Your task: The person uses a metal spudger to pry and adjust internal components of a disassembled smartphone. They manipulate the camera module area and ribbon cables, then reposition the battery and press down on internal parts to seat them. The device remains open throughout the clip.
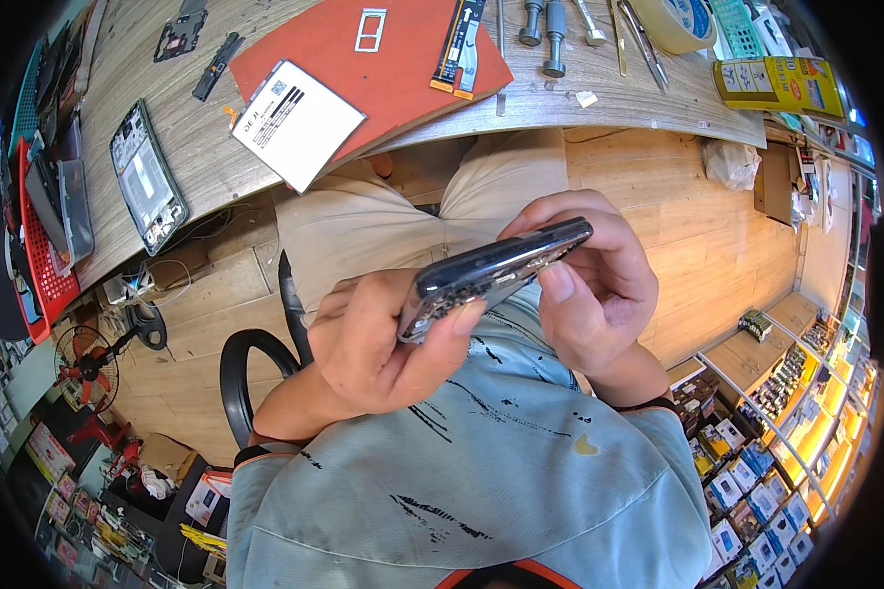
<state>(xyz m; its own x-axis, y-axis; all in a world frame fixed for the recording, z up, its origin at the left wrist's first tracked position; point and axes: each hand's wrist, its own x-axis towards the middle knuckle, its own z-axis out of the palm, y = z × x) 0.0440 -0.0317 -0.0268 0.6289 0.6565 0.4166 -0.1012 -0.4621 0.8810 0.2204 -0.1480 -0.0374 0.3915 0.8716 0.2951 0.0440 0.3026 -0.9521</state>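
Plainly, the fingers of both bare hands are closed on a dark, glossy phone (501, 261), held tilted between them above the lap, its right end farther from the body than its left. The left hand (363, 339) grasps the left end, its fingers curled and its thumb against the near side. The right hand (604, 290) holds the other end, fingers bent behind it, thumb tip at the near edge; speckled detail shows along the side between the thumbs.

Beyond the fingers runs a wooden worktop (658, 116). Ahead and left of them, a white labelled pack (298, 126) lies partly over a red mat (393, 74), which also carries a small pale tray (370, 30) and flat ribbon cables (459, 49). Farther left of the left fingers lies an opened phone frame (147, 177). Ahead of the right fingers are screwdrivers (554, 44) and tweezers (645, 46); farther right, a tape roll (670, 27) and a yellow can (784, 85).
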